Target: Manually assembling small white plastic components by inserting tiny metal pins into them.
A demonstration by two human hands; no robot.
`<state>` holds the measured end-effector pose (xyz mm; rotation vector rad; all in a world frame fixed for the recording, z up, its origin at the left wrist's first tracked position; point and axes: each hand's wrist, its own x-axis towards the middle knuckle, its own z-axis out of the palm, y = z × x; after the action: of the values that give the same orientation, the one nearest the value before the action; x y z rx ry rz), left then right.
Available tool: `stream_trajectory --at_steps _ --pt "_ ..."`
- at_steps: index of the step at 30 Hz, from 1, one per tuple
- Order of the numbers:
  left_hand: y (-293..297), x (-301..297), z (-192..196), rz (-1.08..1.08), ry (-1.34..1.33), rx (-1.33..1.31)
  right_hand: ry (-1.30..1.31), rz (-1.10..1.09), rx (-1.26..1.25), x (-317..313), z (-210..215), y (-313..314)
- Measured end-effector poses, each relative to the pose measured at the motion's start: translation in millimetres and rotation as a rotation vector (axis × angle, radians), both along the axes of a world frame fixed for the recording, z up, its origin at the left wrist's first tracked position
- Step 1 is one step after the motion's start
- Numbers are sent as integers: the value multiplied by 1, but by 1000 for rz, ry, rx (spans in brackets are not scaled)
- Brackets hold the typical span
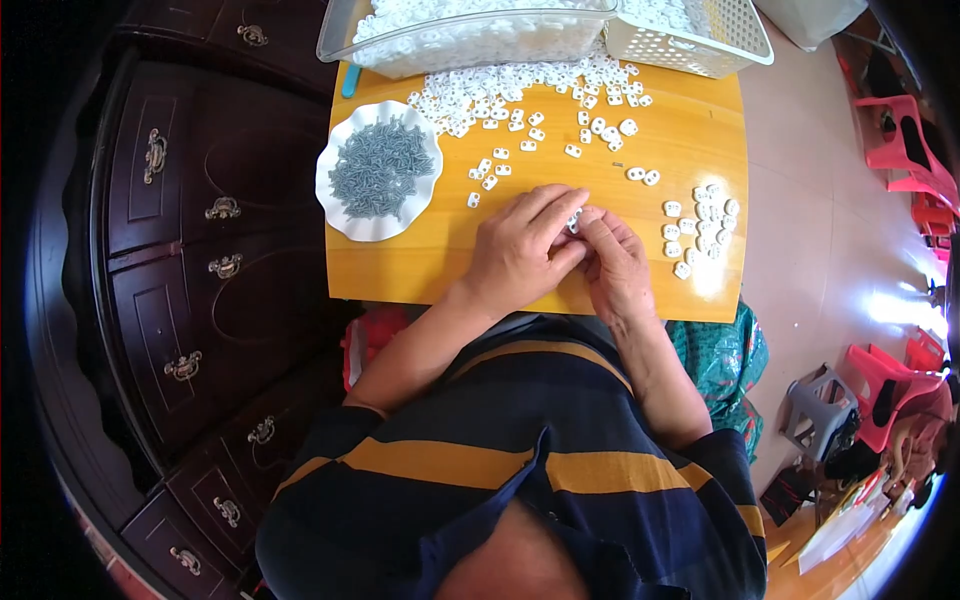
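Close to the table's near edge, my left hand (525, 240) and my right hand (615, 258) meet, fingertips pinched together. Between them is a small white plastic piece with holes (574, 221), mostly covered by the fingers. Left of my hands stands a white scalloped plate (375, 231) heaped with thin grey screw-like pins (380, 168). Beyond my fingers, flat white two-hole pieces (502, 170) lie scattered. To the right is a group of rounder white pieces (705, 225), with a pair of white pieces (643, 176) nearer my right hand.
At the table's far side, a clear plastic tub (480, 50) and a perforated white basket (690, 52) hold many white pieces, with a loose pile (465, 95) before them. A blue-green stick (351, 80) lies by the tub. A dark wooden cabinet (160, 250) stands left.
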<state>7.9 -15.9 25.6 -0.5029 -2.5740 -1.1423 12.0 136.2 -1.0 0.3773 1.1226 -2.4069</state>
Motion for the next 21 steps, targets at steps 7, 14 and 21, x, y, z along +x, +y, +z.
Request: stream_trajectory --at_steps 7,14,21 --pt "-3 -2 -9 -8 -14 27 -37 56 -101 0 -3 3" --pt "-5 -3 -10 -53 -66 69 -71 52 -83 0 -9 9" --pt "-8 -5 -4 -118 -77 19 37 85 -29 1 -12 8"
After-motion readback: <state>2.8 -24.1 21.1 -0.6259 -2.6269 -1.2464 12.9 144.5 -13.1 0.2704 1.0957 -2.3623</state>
